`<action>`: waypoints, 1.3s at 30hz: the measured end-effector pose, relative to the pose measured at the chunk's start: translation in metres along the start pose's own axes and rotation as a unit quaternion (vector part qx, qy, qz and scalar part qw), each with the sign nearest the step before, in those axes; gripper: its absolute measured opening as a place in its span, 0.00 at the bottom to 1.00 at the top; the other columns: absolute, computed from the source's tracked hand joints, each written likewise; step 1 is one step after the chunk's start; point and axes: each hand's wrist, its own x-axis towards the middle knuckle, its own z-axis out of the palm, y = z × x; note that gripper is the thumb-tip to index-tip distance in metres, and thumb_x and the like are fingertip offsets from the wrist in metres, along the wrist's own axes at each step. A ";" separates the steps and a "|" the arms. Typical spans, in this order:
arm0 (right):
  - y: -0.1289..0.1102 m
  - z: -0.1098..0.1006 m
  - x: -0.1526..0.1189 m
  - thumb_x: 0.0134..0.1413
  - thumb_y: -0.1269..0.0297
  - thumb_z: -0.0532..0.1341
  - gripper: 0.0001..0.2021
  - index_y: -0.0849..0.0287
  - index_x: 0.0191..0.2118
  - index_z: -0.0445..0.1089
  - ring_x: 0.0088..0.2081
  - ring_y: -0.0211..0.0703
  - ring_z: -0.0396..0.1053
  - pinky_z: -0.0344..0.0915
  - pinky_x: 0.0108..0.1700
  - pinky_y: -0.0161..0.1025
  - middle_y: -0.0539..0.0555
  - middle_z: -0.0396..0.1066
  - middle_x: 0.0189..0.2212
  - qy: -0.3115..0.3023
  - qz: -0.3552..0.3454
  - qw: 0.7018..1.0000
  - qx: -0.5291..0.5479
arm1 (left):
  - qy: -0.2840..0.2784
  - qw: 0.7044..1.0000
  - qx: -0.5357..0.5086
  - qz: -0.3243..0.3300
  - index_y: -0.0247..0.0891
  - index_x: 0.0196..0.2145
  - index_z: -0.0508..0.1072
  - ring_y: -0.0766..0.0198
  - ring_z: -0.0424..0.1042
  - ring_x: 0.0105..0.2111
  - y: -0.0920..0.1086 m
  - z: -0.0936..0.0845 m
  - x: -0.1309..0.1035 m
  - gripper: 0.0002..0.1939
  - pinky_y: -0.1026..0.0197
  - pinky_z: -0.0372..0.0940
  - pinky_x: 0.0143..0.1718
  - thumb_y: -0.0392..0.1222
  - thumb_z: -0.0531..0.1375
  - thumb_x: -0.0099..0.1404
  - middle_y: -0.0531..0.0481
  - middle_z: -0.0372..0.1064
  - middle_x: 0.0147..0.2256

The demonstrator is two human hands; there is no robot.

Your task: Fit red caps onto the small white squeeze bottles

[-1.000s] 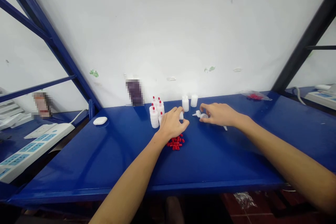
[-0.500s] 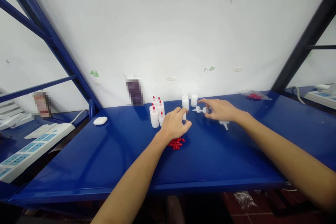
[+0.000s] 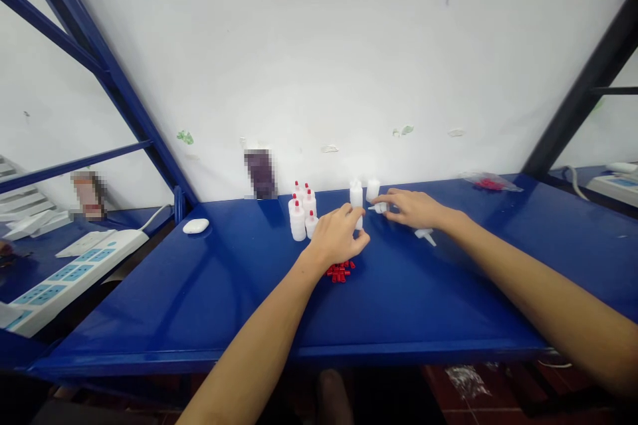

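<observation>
My left hand [image 3: 339, 236] curls its thumb and fingers around a small white plastic bottle [image 3: 359, 222], most of which the hand hides. Another white bottle [image 3: 355, 194] stands right behind it. Just to the right, the fingers of my right hand [image 3: 406, 208] close on a white nozzle cap [image 3: 381, 208], its thin tip pointing left. A white bottle [image 3: 373, 188] stands behind that cap. One loose nozzle cap [image 3: 425, 235] lies below my right wrist. Several white bottles with red tips [image 3: 298, 219] stand left of my left hand. Small red caps [image 3: 339, 272] lie piled beneath it.
A white earbud case [image 3: 196, 226] lies at the table's left. A clear bag with red pieces [image 3: 489, 183] is at the back right. A blurred dark phone-like thing [image 3: 261, 174] leans on the wall. A power strip [image 3: 80, 275] lies beyond the blue frame.
My right hand has moved slightly left and its fingers have closed in over the nozzle cap. My left hand stays at the bottle. The whole view has shifted a little.
</observation>
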 end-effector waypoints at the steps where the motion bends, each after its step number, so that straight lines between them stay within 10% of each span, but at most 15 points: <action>1: 0.000 -0.001 0.000 0.59 0.57 0.53 0.22 0.49 0.58 0.66 0.38 0.49 0.71 0.62 0.35 0.40 0.57 0.70 0.42 0.004 0.001 1.000 0.005 | 0.002 1.000 0.000 0.000 0.40 0.49 0.69 0.58 0.71 0.36 0.000 0.000 0.000 0.16 0.57 0.68 0.37 0.39 0.55 0.63 0.47 0.68 0.40; 8: -0.026 -0.029 -0.014 0.55 0.60 0.59 0.16 0.55 0.49 0.69 0.40 0.47 0.69 0.62 0.41 0.41 0.55 0.72 0.45 0.057 -0.062 0.983 0.165 | 0.014 1.000 0.013 -0.017 0.39 0.52 0.65 0.58 0.70 0.38 -0.003 0.002 0.000 0.17 0.57 0.68 0.38 0.39 0.53 0.66 0.46 0.66 0.42; 26: -0.049 -0.038 -0.023 0.50 0.52 0.66 0.24 0.58 0.49 0.65 0.28 0.37 0.63 0.60 0.24 0.33 0.55 0.70 0.40 -0.098 -0.055 0.878 0.466 | 0.000 0.996 0.041 0.078 0.45 0.62 0.55 0.56 0.68 0.41 0.004 -0.002 -0.002 0.27 0.55 0.65 0.42 0.45 0.56 0.67 0.46 0.63 0.46; 33: -0.021 -0.046 -0.030 0.50 0.40 0.61 0.26 0.56 0.46 0.67 0.32 0.49 0.69 0.62 0.34 0.42 0.56 0.73 0.34 -0.047 0.053 0.976 0.205 | -0.069 0.984 0.134 0.096 0.44 0.52 0.69 0.54 0.67 0.41 0.003 -0.011 0.001 0.16 0.54 0.61 0.41 0.49 0.54 0.69 0.44 0.65 0.43; 36: 0.002 -0.050 -0.039 0.39 0.37 0.65 0.32 0.58 0.44 0.70 0.34 0.59 0.71 0.63 0.32 0.46 0.61 0.74 0.35 -0.114 0.178 0.974 0.080 | -0.113 0.973 0.175 0.103 0.39 0.43 0.73 0.50 0.66 0.43 0.010 -0.014 0.007 0.13 0.52 0.60 0.41 0.46 0.59 0.62 0.41 0.67 0.42; 39: 0.013 -0.047 -0.044 0.42 0.43 0.65 0.22 0.57 0.36 0.72 0.34 0.57 0.72 0.63 0.32 0.45 0.58 0.75 0.32 -0.192 0.156 0.965 0.089 | -0.144 0.957 0.209 0.143 0.36 0.40 0.75 0.49 0.65 0.45 0.024 -0.016 0.014 0.13 0.51 0.59 0.43 0.46 0.60 0.60 0.39 0.67 0.43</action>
